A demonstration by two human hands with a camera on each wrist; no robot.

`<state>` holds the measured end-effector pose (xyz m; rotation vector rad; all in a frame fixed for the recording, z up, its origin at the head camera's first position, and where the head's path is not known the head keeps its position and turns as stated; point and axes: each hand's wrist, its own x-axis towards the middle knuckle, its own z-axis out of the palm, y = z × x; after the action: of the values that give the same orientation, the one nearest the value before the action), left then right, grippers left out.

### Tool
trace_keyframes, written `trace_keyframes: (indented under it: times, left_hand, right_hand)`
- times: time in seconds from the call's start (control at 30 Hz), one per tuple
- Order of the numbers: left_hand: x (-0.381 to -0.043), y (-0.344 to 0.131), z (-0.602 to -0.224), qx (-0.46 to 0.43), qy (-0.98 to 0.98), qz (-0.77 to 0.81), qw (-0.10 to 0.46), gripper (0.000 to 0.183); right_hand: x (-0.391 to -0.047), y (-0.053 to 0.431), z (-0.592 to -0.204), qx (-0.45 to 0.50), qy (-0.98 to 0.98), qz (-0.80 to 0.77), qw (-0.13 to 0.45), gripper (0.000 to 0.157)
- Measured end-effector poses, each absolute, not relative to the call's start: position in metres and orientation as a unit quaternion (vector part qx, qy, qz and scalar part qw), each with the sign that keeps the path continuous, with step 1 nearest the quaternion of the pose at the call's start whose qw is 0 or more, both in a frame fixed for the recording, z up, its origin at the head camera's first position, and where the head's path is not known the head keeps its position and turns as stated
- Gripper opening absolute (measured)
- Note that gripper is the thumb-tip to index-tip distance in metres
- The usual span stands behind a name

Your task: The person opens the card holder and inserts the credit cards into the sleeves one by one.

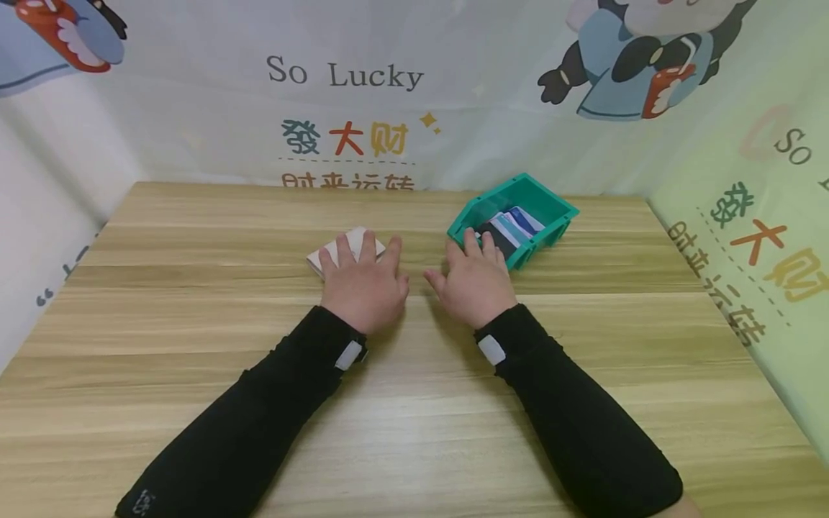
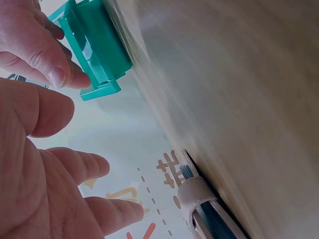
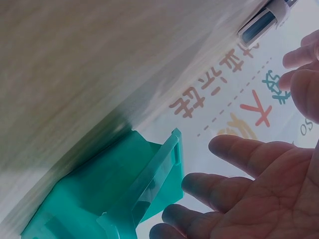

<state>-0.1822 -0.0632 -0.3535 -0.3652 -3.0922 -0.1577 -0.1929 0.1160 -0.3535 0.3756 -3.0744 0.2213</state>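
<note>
My left hand (image 1: 365,291) hovers palm down with spread fingers over a flat white folded thing (image 1: 355,239) like a wallet. In the left wrist view, a pale band (image 2: 196,193) wraps the folded thing's end, with dark blue between its layers; the fingers are apart from it. My right hand (image 1: 478,289), fingers extended, is at the near left side of a green plastic bin (image 1: 558,214), fingertips overlapping its rim in the head view. Inside the bin lie several cards (image 1: 518,224), blue, white and black. The right wrist view shows that palm beside the bin, holding nothing.
The wooden table (image 1: 414,403) runs back to a printed white curtain (image 1: 214,93) close behind the bin. More of the curtain hangs along the left and right sides. Both forearms wear black sleeves (image 1: 259,424).
</note>
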Motion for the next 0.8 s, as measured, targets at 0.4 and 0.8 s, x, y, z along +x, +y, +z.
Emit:
trace_keyframes:
  times: [0.4,0.8]
  left_hand:
    - [-0.198,-0.086,-0.349,-0.094,-0.992,-0.081,-0.02,0.059]
    - [-0.209,-0.115,-0.346,-0.27,-0.958,0.086,-0.044,0.023]
  right_hand:
    - [-0.192,0.117,-0.35,0.118,-0.989,0.085,0.02,0.066]
    - [-0.192,0.119,-0.349,0.125,-0.988,0.094,0.019,0.066]
